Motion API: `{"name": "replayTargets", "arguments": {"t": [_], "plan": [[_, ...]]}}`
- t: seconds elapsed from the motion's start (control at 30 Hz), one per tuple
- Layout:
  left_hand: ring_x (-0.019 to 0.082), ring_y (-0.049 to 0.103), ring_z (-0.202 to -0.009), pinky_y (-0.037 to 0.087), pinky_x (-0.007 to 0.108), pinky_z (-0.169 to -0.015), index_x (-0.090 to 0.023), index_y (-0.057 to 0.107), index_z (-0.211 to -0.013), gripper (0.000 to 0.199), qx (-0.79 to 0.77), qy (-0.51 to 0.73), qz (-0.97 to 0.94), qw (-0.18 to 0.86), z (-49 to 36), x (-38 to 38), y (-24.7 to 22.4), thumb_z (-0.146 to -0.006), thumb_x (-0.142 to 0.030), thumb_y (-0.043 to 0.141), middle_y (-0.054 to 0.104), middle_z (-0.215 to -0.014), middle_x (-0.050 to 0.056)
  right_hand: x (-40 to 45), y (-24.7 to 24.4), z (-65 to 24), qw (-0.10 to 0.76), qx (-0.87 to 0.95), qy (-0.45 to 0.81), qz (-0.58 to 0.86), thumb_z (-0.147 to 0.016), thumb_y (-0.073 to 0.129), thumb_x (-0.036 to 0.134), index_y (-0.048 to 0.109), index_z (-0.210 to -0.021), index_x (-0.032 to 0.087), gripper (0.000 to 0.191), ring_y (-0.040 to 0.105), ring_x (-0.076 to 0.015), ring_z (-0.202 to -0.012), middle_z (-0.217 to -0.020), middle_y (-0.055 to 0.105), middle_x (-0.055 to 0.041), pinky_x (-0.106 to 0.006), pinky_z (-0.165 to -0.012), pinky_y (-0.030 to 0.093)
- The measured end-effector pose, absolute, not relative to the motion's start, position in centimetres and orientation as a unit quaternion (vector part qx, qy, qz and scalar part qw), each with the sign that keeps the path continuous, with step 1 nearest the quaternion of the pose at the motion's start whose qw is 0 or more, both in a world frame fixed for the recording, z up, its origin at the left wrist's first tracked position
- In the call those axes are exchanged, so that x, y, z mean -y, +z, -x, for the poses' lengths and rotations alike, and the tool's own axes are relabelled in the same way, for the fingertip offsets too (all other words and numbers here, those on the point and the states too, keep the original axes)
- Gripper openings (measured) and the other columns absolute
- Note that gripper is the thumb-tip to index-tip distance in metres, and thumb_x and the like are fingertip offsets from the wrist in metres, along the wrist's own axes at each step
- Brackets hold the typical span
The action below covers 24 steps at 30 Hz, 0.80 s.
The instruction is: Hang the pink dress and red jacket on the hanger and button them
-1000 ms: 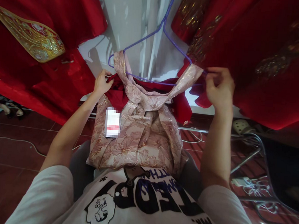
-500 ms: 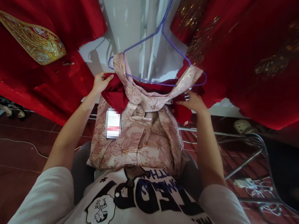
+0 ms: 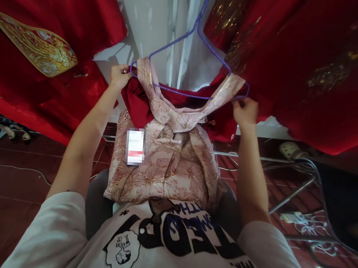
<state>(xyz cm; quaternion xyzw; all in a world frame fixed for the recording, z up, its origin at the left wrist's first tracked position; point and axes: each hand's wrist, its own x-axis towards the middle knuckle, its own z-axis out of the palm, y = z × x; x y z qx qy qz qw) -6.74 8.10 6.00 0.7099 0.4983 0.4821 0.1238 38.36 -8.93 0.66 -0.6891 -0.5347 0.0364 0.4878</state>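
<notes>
A pink-and-gold brocade dress [image 3: 167, 162] hangs in front of me from a purple wire hanger [image 3: 184, 61], with a dark red garment [image 3: 138, 104] underneath it. A white tag [image 3: 135, 146] is fixed to the dress front. My left hand [image 3: 120, 74] grips the hanger's left end and the red fabric there. My right hand [image 3: 244, 111] holds the red fabric just below the hanger's right end. The dress hem rests against my lap.
Red embroidered garments hang at the left [image 3: 46, 51] and right [image 3: 309, 65]. A white wall [image 3: 156, 22] stands behind the hanger. A metal-framed chair [image 3: 313, 184] and white cables [image 3: 301, 224] are on the dark red tiled floor [image 3: 16, 188] at the right.
Both hands have risen: the left moved up to the hanger's left end, and the right moved up and outward to the right end. The hanger and dress lifted slightly.
</notes>
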Motion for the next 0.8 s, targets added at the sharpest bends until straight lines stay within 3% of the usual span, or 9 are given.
{"name": "replayTargets", "arguments": {"t": [0.1, 0.17, 0.23, 0.3, 0.4, 0.5, 0.6, 0.7, 0.8], "plan": [[0.006, 0.048, -0.076, 0.055, 0.034, -0.081, -0.020, 0.063, -0.081, 0.100, -0.494, 0.498, -0.683, 0.204, 7.9, -7.0, 6.6, -0.029, -0.104, 0.066, 0.058, -0.066, -0.011, 8.6, 0.6, -38.3, 0.498, 0.549, 0.063, 0.668, -0.092, 0.052, 0.030, 0.073, -0.105, 0.022, 0.026, 0.074, -0.0308, -0.109, -0.111, 0.079, -0.0089, -0.051, -0.102, 0.057], [0.007, 0.053, -0.081, 0.057, 0.039, -0.089, -0.022, 0.066, -0.085, 0.101, -0.479, 0.495, -0.689, 0.227, 8.7, -6.2, 7.1, -0.024, -0.102, 0.070, 0.063, -0.069, -0.012, 8.3, 0.6, -38.3, 0.501, 0.557, 0.078, 0.657, -0.094, 0.050, 0.030, 0.071, -0.106, 0.024, 0.025, 0.072, -0.0300, -0.115, -0.114, 0.078, -0.0076, -0.051, -0.107, 0.054], [0.009, 0.055, -0.084, 0.056, 0.041, -0.090, -0.022, 0.066, -0.089, 0.096, -0.462, 0.494, -0.700, 0.230, 8.9, -5.7, 7.8, -0.034, -0.102, 0.073, 0.064, -0.071, -0.013, 8.1, 0.5, -38.2, 0.508, 0.555, 0.078, 0.655, -0.094, 0.048, 0.029, 0.069, -0.105, 0.025, 0.023, 0.071, -0.0298, -0.119, -0.117, 0.077, -0.0080, -0.051, -0.111, 0.052], [0.008, 0.055, -0.083, 0.054, 0.037, -0.086, -0.020, 0.065, -0.092, 0.079, -0.456, 0.498, -0.705, 0.219, 8.3, -5.6, 8.8, -0.060, -0.092, 0.079, 0.064, -0.074, -0.011, 7.9, 0.5, -38.0, 0.514, 0.543, 0.066, 0.661, -0.094, 0.047, 0.028, 0.066, -0.104, 0.026, 0.021, 0.069, -0.0305, -0.121, -0.119, 0.076, -0.0097, -0.052, -0.112, 0.050], [0.005, 0.047, -0.073, 0.046, 0.028, -0.076, -0.016, 0.060, -0.085, 0.033, -0.522, 0.537, -0.649, 0.135, 6.2, -5.3, 10.7, -0.095, -0.036, 0.083, 0.057, -0.075, -0.009, 8.4, 0.6, -37.8, 0.500, 0.523, 0.046, 0.689, -0.094, 0.049, 0.030, 0.062, -0.103, 0.025, 0.017, 0.069, -0.0330, -0.120, -0.119, 0.074, -0.0123, -0.053, -0.110, 0.051], [0.007, 0.048, -0.077, 0.043, 0.026, -0.080, -0.017, 0.052, -0.084, 0.028, -0.570, 0.573, -0.589, -0.030, 3.6, -3.7, 12.0, -0.098, -0.008, 0.075, 0.052, -0.080, -0.004, 9.6, 1.0, -37.5, 0.461, 0.525, 0.016, 0.716, -0.091, 0.059, 0.036, 0.059, -0.106, 0.025, 0.018, 0.067, -0.0355, -0.119, -0.118, 0.072, -0.0137, -0.054, -0.107, 0.051], [0.015, 0.056, -0.094, 0.044, 0.029, -0.091, -0.023, 0.044, -0.096, 0.019, -0.508, 0.585, -0.620, -0.125, 1.7, -1.1, 11.8, -0.108, -0.014, 0.056, 0.060, -0.096, 0.003, 10.8, 1.4, -36.8, 0.410, 0.529, -0.003, 0.743, -0.081, 0.076, 0.045, 0.054, -0.114, 0.023, 0.045, 0.065, -0.0402, -0.120, -0.119, 0.069, -0.0162, -0.057, -0.104, 0.051], [0.020, 0.062, -0.103, 0.045, 0.034, -0.095, -0.029, 0.045, -0.104, 0.007, -0.504, 0.541, -0.665, -0.106, 1.0, 1.3, 10.8, -0.111, -0.027, 0.045, 0.065, -0.107, 0.007, 11.2, 1.2, -36.1, 0.370, 0.526, -0.001, 0.766, -0.069, 0.087, 0.044, 0.048, -0.123, 0.021, 0.070, 0.064, -0.0433, -0.119, -0.122, 0.066, -0.0188, -0.059, -0.102, 0.051], [0.022, 0.064, -0.100, 0.046, 0.039, -0.097, -0.030, 0.052, -0.113, 0.017, -0.528, 0.446, -0.721, -0.057, 1.1, 3.0, 10.0, -0.108, -0.047, 0.049, 0.068, -0.109, 0.005, 10.9, 0.6, -35.7, 0.376, 0.524, -0.007, 0.764, -0.070, 0.081, 0.028, 0.044, -0.125, 0.022, 0.066, 0.065, -0.0409, -0.115, -0.125, 0.063, -0.0178, -0.058, -0.100, 0.051]]}}
